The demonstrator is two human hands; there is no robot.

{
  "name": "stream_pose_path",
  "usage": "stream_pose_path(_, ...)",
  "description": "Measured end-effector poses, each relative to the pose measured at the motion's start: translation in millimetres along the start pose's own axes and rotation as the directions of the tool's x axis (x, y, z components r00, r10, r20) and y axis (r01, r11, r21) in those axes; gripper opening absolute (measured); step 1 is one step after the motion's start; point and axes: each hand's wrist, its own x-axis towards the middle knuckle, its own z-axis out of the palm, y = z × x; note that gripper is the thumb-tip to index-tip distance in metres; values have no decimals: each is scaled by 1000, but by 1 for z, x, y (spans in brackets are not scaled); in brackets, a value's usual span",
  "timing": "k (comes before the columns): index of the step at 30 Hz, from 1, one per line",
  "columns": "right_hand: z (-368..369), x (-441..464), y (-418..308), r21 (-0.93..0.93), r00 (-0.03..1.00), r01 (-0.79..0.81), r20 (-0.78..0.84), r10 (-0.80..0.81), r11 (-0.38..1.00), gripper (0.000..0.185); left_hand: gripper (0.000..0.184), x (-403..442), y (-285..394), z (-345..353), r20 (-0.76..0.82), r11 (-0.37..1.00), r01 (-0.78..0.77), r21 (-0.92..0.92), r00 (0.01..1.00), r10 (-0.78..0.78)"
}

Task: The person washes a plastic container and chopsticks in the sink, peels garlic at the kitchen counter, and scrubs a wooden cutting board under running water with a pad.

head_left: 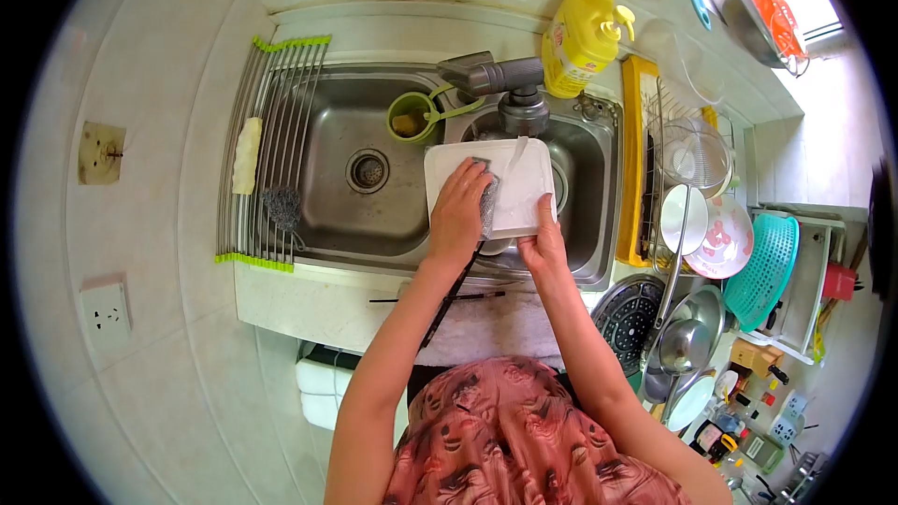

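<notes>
Sink below, and left hand has fingers round a scrubber on the tray, right hand pinching the tray's rim; hard scrubbing could twist it loose!

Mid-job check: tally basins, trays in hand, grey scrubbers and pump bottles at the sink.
Basins: 2, left basin and right basin
Tray: 1
Grey scrubbers: 2, one under the left hand, one on the rack
Pump bottle: 1
Total: 6
</notes>
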Motion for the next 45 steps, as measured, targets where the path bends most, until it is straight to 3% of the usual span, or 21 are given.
stream_pose_path(1, -1, 0, 1, -9, 1000, 1, 13, -1, 1000, 52, 37, -6, -3, 0, 48, 977, -113, 180, 993, 106)
stream_pose_path(2, -1, -2, 2, -29, 1000, -1, 28, 2, 1000, 53, 52, -16, -2, 1, 156, 942, -110, 316, 986, 63)
stream_pose_path(5, 6, -17, 4, -107, 998, -19, 51, 24, 994, 54, 60, -19, 8, 13, 226, 959, -72, 273, 974, 9)
stream_pose_path(8, 10, -28, 6, -131, 999, -48, 14, 51, 990, 56, 62, -2, 18, 23, 367, 925, -302, 232, 908, 205)
stream_pose_path(12, -1, -14, -15, -197, 962, 165, 250, -113, 967, 56, 61, 21, 24, 28, 346, 921, -365, 136, 889, 301)
stream_pose_path(15, -5, -9, -28, -276, 941, 222, 313, -131, 935, 58, 61, 40, 30, 29, 234, 932, -290, 218, 943, 239)
stream_pose_path(16, -5, -8, -31, -295, 946, 201, 306, -106, 934, 60, 55, 48, 29, 29, 150, 946, -250, 207, 963, 222)
stream_pose_path(19, -6, -10, -36, -223, 960, 198, 241, -143, 955, 60, 43, 52, 9, 19, 175, 977, -129, 170, 980, 99)
stream_pose_path(20, -7, -8, -41, -204, 946, 232, 277, -171, 951, 60, 33, 49, 1, 13, 62, 977, -135, 165, 990, 126)
stream_pose_path(23, -15, 1, -48, -247, 966, 185, 222, -130, 951, 59, 38, 34, -29, -5, 224, 975, 121, 187, 961, -163)
stream_pose_path(26, -19, 8, -39, -264, 975, 150, 198, -99, 953, 59, 39, 22, -26, -23, 213, 937, 350, 11, 914, -344)
stream_pose_path(29, -7, 3, -8, -145, 988, 97, 136, -78, 985, 59, 41, 5, -26, -3, -189, 905, 361, -226, 895, -404)
stream_pose_path(32, 4, -1, 13, -9, 994, 106, 30, -106, 994, 57, 44, -3, -37, 6, -227, 867, 439, -235, 843, -488)
stream_pose_path(35, 10, -1, 13, 40, 990, 115, -88, -111, 993, 56, 45, -15, -22, 10, -87, 821, 527, -222, 828, -555)
stream_pose_path(38, 8, 0, 5, 102, 982, 136, -146, -120, 985, 58, 48, -32, -8, 35, -189, 820, 513, -256, 805, -562)
stream_pose_path(39, -7, -1, 5, -370, 944, 289, -43, -327, 883, 57, 50, -33, 3, 44, -261, 821, 501, -273, 783, -565)
stream_pose_path(40, -21, -11, 3, -732, 880, 402, 143, -453, 550, 57, 53, -34, 14, 53, -332, 823, 490, -288, 755, -565)
stream_pose_path(41, -29, -9, 0, -704, 898, 354, 72, -434, 615, 55, 55, -35, 19, 58, -399, 825, 480, -299, 723, -564)
stream_pose_path(42, -29, -12, -4, -667, 911, 308, 1, -413, 678, 54, 54, -35, 18, 56, -291, 791, 538, -290, 738, -609)
stream_pose_path(43, -16, -14, -15, -123, 957, 109, -255, -138, 986, 51, 53, -32, 14, 53, -179, 756, 594, -274, 741, -647)
stream_pose_path(45, -18, -21, -35, -70, 966, 246, -64, -250, 967, 46, 53, -18, 6, 48, 41, 689, 690, -224, 713, -700)
